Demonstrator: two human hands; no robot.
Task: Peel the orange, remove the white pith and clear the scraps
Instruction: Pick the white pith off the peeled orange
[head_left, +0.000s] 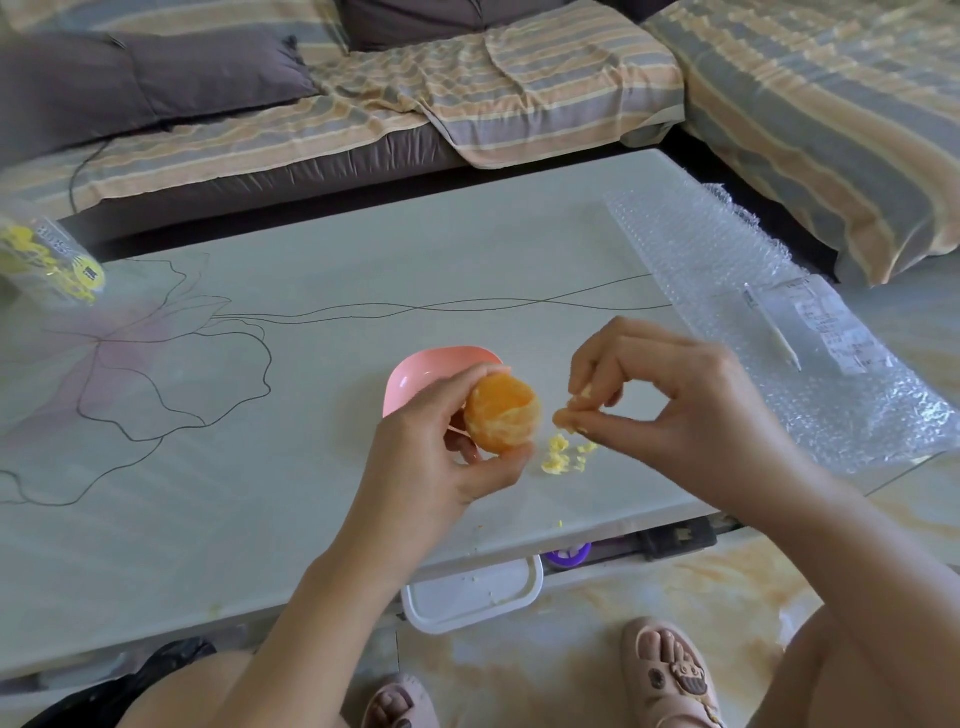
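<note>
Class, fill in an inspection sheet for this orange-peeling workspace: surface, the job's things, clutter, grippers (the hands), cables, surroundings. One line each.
Surface: pale table printed with a line-drawn flower; a yellow crumb near its front edge.
Job's things: peeled orange; pink bowl behind it; pith scraps piled on the table beside the orange.
Clutter: bubble wrap with a printed label at right; plastic bag at far left.
Grippers: left hand grips the orange; right hand pinches a pith piece.
Cables: thin dark cord on the sofa, far left.
Surroundings: sofa with striped covers; white tub under the table's front edge.
</note>
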